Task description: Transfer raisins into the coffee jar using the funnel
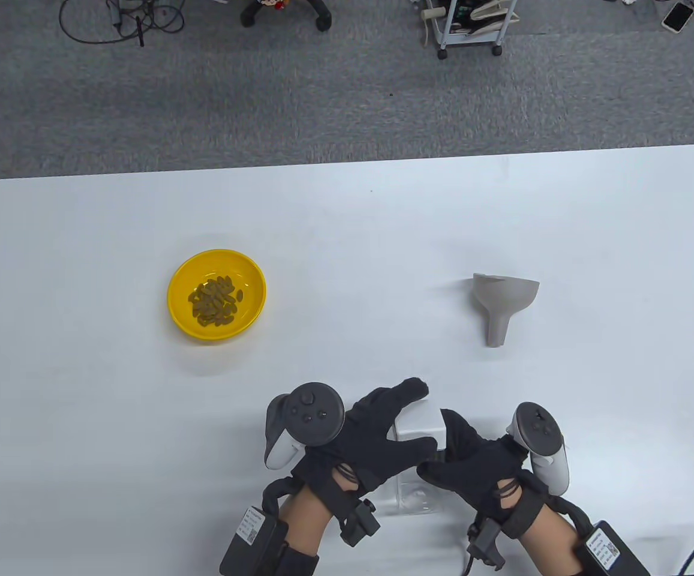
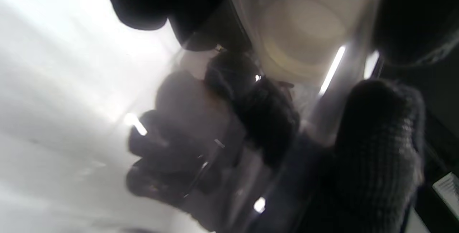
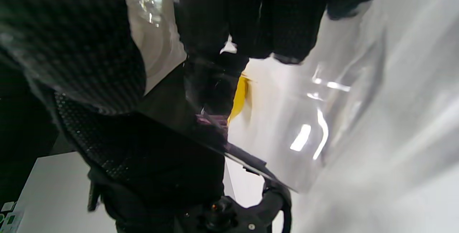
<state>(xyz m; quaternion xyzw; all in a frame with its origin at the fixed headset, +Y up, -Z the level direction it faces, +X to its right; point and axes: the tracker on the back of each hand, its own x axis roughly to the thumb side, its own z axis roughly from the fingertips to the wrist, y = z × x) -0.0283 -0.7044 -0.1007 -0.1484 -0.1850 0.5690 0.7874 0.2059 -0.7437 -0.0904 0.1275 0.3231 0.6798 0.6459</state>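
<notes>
The white table (image 1: 83, 420) sits on a grey carpet (image 1: 323, 102). Past the table's far edge are a small cart on wheels (image 1: 469, 27), black cables (image 1: 122, 21), and a phone (image 1: 677, 16).

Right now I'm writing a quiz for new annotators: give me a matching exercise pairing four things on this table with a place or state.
Things:
1. funnel
2. raisins
3. coffee jar
4. yellow bowl

Place or state:
A. held between both gloved hands
B. lying on its side, table's right
C. standing on the table's left
D. piled inside the bowl

Pairs: 1-B, 2-D, 3-A, 4-C
</notes>
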